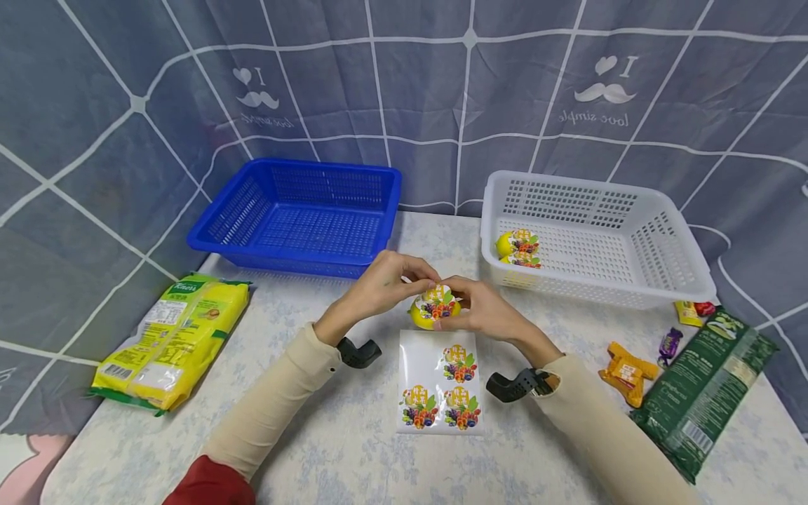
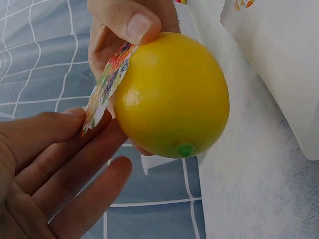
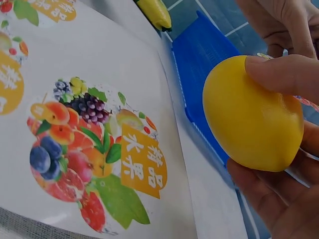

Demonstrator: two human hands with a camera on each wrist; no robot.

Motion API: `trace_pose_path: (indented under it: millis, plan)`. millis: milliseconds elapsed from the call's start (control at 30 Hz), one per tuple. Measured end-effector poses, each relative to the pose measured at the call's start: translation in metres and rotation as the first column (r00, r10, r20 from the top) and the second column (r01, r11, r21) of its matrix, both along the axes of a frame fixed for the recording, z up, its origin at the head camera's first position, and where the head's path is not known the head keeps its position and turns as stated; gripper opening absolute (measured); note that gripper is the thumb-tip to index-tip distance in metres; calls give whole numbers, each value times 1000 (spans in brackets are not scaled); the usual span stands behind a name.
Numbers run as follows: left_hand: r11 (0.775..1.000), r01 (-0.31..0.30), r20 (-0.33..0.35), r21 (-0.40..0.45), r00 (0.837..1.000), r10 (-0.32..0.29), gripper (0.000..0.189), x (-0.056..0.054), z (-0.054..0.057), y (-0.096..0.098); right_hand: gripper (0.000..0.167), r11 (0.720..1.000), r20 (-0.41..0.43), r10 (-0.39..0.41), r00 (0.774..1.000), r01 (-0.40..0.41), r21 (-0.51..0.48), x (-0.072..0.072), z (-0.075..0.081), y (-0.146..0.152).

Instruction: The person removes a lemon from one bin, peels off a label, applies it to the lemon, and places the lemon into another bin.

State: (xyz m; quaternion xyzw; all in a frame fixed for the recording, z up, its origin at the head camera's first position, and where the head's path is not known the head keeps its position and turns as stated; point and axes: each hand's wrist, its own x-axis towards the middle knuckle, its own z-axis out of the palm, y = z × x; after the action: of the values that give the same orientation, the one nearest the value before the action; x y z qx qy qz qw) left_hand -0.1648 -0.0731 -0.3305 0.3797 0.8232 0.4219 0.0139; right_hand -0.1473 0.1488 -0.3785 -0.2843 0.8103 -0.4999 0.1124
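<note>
My right hand (image 1: 482, 308) grips a yellow lemon (image 2: 174, 94) with a small green tip, thumb on one side and fingers round the other. A fruit-printed sticker (image 2: 107, 87) lies partly against the lemon, and its free edge stands away from the skin. That edge is pinched between the thumb and a finger of my left hand (image 1: 391, 284), whose other fingers are spread in the left wrist view. Just below both hands, a white sticker sheet (image 1: 418, 358) lies on the table with 3 fruit stickers on it; its upper left part is bare.
A blue basket (image 1: 293, 263) stands at the back left. The white basket (image 1: 663, 294) at the back right holds two stickered lemons (image 1: 505, 244). A yellow Knorr bag (image 1: 173, 340) lies left; a green packet (image 1: 707, 393) and small wrapped snacks (image 1: 627, 372) lie right.
</note>
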Motion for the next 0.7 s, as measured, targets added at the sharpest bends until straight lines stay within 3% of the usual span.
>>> trace_pose_path:
  millis: [267, 533, 700]
  plan:
    - [1000, -27, -33, -13, 999, 26, 12, 0, -1, 2, 70, 999, 27, -44, 999, 45, -24, 3, 4, 1]
    - [999, -36, -159, -15, 987, 33, 13, 1, -2, 5, 78, 996, 10, -54, 998, 55, -71, 2, 8, 1]
    - [998, -48, -263, -40, 964, 36, 13, 2, -2, 7, 79, 994, 0, -71, 997, 71, -86, 2, 6, 1]
